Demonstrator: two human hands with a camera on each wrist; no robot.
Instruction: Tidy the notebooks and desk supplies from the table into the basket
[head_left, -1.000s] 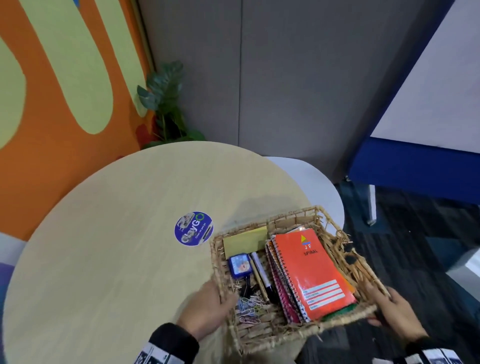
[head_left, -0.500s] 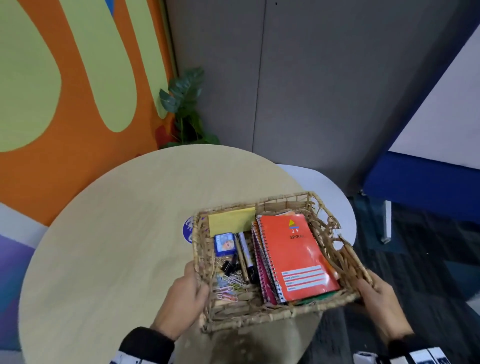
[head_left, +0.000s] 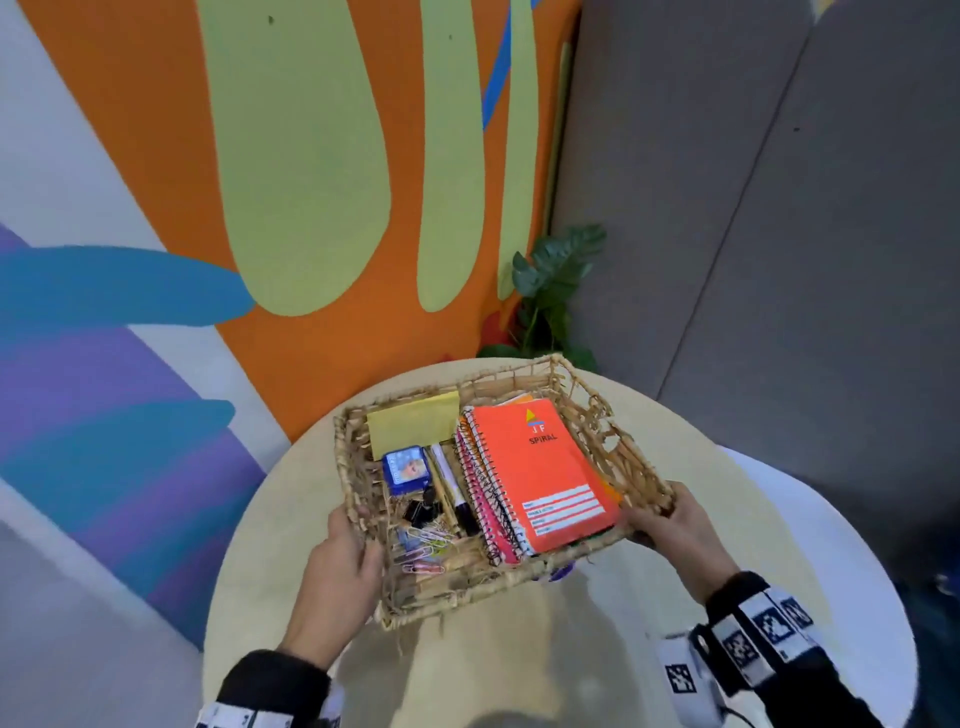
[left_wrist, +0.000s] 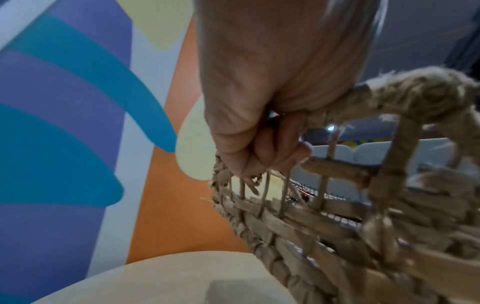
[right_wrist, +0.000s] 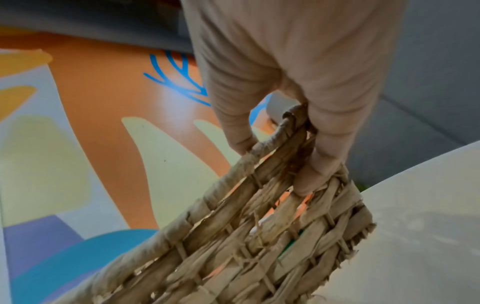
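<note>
A woven straw basket (head_left: 589, 413) hangs above the round table (head_left: 291, 499), held at both short ends. My left hand (head_left: 345, 558) grips its left rim (left_wrist: 337, 115), fingers curled through the weave. My right hand (head_left: 675, 525) grips the right rim (right_wrist: 275, 133) the same way. Inside lie an orange spiral notebook (head_left: 545, 467) on top of other notebooks, a yellow sticky pad (head_left: 413, 422), a blue box (head_left: 405, 469), a marker (head_left: 454, 491), black binder clips (head_left: 418, 512) and coloured paper clips (head_left: 421, 545).
A painted orange, green and blue wall (head_left: 260, 208) stands behind the table, with a potted plant (head_left: 550, 291) in the corner by grey panels (head_left: 753, 234). A white chair seat (head_left: 810, 525) sits to the right of the table.
Both hands have carried the basket up and across the table, away from its near right edge. The head view has swung left, and the blue round sticker is almost hidden under the basket.
</note>
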